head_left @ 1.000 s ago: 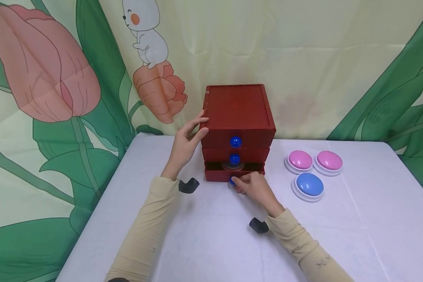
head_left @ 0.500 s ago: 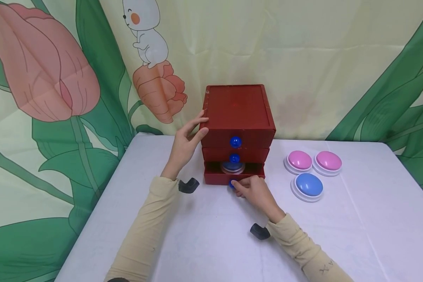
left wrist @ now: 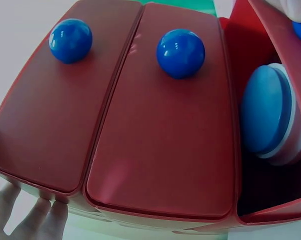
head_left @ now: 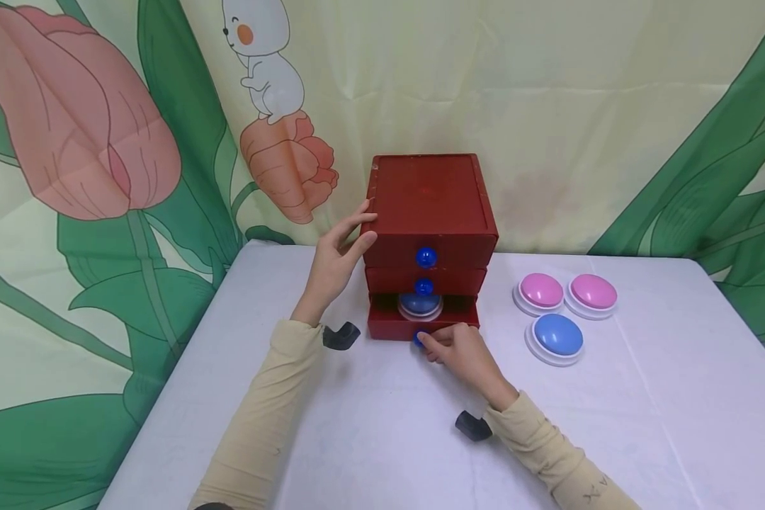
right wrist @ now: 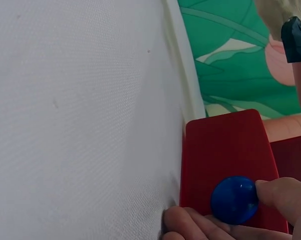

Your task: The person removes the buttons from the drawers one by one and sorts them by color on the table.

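Observation:
A dark red cabinet (head_left: 426, 195) with three stacked drawers stands on the table, each drawer bearing a round blue knob. My left hand (head_left: 331, 269) rests against the cabinet's left side, its fingers nearly straight and the thumb by the front edge. Below, my right hand (head_left: 468, 358) pinches the bottom drawer's knob (right wrist: 234, 200) between thumb and fingers. That bottom drawer (head_left: 389, 328) is pulled partway out. Inside it sits a blue dome button (left wrist: 265, 110) with a white base, partly hidden under the middle drawer. The upper two drawers are closed.
Right of the cabinet, two pink dome buttons (head_left: 542, 290) and one blue dome button (head_left: 558, 335) sit on the white tablecloth (head_left: 382, 432). A printed curtain (head_left: 548, 127) hangs directly behind the cabinet. Black wrist mounts (head_left: 473, 426) stick out from both sleeves.
My right hand has drawn the bottom drawer farther out toward me, and more of the blue dome button inside shows. The left hand stays in place on the cabinet.

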`<state>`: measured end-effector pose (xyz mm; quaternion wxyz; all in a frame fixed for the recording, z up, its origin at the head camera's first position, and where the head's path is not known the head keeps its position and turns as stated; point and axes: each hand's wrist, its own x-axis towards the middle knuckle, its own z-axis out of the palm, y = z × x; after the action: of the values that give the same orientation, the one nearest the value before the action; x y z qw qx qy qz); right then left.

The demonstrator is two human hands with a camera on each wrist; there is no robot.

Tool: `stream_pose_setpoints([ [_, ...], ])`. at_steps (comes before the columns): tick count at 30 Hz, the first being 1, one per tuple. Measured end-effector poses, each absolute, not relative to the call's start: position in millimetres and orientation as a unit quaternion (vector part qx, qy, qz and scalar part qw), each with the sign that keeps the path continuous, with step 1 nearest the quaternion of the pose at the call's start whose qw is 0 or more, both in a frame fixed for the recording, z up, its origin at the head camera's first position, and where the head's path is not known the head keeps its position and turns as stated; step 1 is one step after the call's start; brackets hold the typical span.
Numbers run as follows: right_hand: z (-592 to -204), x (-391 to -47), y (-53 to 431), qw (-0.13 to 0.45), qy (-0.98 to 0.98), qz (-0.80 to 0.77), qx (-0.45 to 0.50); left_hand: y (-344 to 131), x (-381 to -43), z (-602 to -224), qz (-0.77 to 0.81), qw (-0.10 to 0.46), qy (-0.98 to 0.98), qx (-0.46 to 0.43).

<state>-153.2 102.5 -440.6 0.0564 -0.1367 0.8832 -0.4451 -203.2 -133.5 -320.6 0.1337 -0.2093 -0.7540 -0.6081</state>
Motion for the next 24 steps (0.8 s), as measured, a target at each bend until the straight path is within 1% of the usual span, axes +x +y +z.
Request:
stream_pose_setpoints([
  [24,-439.8,-139.6,106.4,0.077,0.878,-0.448,-0.148,-133.3,-203.0,-320.3,-0.607,0.131,-0.757,-0.203],
])
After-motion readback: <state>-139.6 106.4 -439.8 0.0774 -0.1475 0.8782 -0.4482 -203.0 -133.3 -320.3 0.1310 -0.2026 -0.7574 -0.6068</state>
